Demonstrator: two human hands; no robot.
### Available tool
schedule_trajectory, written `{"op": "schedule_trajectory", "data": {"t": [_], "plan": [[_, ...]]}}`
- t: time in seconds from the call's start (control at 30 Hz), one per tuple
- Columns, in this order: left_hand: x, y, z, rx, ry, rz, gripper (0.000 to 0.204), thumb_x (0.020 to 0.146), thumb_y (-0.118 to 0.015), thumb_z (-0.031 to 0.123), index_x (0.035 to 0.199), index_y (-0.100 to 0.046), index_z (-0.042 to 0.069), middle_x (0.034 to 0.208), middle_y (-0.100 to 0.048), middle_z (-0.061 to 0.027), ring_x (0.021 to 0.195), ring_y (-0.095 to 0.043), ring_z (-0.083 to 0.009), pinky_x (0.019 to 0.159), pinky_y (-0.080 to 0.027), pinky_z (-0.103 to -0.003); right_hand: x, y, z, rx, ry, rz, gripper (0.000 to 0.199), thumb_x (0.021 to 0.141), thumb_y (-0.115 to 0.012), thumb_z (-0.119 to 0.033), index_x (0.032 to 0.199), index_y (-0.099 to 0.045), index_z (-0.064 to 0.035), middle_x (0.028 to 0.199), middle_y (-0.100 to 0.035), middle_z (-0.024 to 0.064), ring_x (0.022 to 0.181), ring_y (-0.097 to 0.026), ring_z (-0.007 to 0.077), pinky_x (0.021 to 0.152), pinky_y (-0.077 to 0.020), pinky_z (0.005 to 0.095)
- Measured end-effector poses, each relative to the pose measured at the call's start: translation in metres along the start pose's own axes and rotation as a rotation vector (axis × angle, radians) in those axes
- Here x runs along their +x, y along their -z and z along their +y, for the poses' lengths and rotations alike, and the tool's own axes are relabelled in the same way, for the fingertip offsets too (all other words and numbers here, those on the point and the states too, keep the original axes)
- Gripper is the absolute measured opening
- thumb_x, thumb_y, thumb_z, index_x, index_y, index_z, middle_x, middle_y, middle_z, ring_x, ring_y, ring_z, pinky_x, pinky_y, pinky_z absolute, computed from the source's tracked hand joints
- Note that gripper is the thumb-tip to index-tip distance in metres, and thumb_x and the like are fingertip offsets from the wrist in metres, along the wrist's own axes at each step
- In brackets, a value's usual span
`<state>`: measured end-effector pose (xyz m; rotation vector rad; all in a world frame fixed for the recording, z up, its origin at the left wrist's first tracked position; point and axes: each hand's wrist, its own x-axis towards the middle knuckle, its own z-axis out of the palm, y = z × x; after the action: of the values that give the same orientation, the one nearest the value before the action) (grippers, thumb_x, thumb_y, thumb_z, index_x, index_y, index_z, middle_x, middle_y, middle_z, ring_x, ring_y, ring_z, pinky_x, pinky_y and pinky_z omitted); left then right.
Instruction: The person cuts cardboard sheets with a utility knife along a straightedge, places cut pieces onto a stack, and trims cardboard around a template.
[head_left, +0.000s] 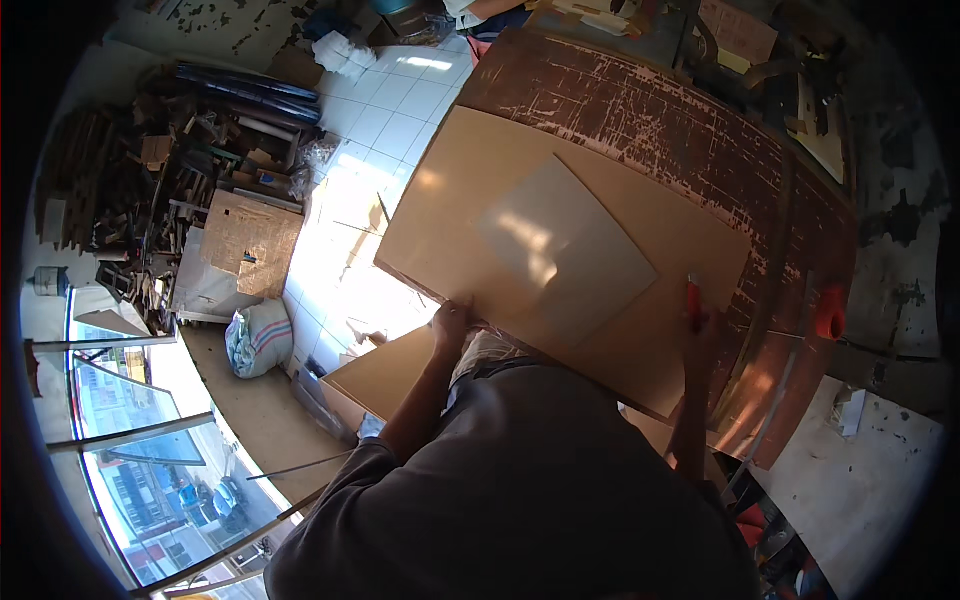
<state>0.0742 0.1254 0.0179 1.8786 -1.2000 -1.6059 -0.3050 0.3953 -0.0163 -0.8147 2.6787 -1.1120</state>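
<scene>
Head camera: with the tan board sheet (430,190) as landmark, what lies left of it?

"Well to its left, a heap of wood offcuts (155,152); closer to the sheet, a striped white sack (262,342)."

"And the left hand (452,322)?"

"Touching the sheet's near edge, though I cannot tell whether it pinches that edge or only rests there."

"What is the sheet itself on?"

"A worn reddish-brown tabletop (620,105), bare past the sheet's far edge. Flat on the sheet's middle lies a grey square panel (590,235), turned cornerwise (its lower-left side blends into the tan)."

"Further right?"

"Over the sheet's right part, the right hand (702,328), fingers closed around a red-handled tool (693,295). Beyond the sheet's right edge, a round red object (829,312), kind unclear."
</scene>
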Motion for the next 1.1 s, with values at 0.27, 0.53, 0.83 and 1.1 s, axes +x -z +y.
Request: {"op": "schedule_trajectory", "data": {"t": [0.27, 0.53, 0.83, 1.1], "plan": [[0.022, 0.017, -0.034, 0.059, -0.069, -0.117, 0.03, 0.1, -0.059, 0.031, 0.099, -0.058, 0.0, 0.08, -0.072, -0.0177, 0.065, -0.073, -0.0242, 0.053, -0.057, -0.029, 0.056, 0.084, 0.165, -0.609, -0.129, 0.319, 0.042, 0.089, -0.066, -0.041, 0.095, -0.067, 0.0013, 0.089, -0.068, 0.0211, 0.078, -0.067, 0.0353, 0.07, -0.0516, 0.0468], [0.019, 0.035, -0.022, 0.221, -0.035, -0.169, 0.037, 0.099, -0.06, 0.037, 0.093, -0.063, 0.001, 0.072, -0.071, -0.016, 0.057, -0.07, -0.0209, 0.047, -0.052, -0.026, 0.055, 0.075, 0.079, -0.495, -0.237, 0.624, 0.037, 0.088, -0.068, -0.029, 0.112, -0.063, -0.0015, 0.099, -0.068, 0.0177, 0.095, -0.067, 0.0348, 0.079, -0.052, 0.0462], [-0.038, -0.026, 0.033, 0.028, 0.07, -0.47, 0.056, 0.099, -0.058, 0.04, 0.128, -0.053, -0.008, 0.107, -0.071, -0.0224, 0.091, -0.073, -0.0258, 0.065, -0.055, -0.029, 0.026, -0.036, -0.055, 0.054, 0.163, 0.03, 0.049, 0.087, -0.069, -0.009, 0.133, -0.052, -0.0042, 0.118, -0.062, 0.0171, 0.114, -0.059, 0.0345, 0.094, -0.0489, 0.0441], [-0.018, -0.036, 0.018, -0.069, 0.051, -0.616, 0.061, 0.098, -0.058, 0.042, 0.137, -0.048, -0.005, 0.119, -0.067, -0.0213, 0.107, -0.069, -0.0307, 0.081, -0.057, -0.035, 0.001, -0.072, -0.107, -0.171, 0.253, -0.051, 0.064, 0.085, -0.071, -0.013, 0.141, -0.043, -0.0015, 0.124, -0.056, 0.0221, 0.117, -0.052, 0.0417, 0.102, -0.0421, 0.0501]]}}
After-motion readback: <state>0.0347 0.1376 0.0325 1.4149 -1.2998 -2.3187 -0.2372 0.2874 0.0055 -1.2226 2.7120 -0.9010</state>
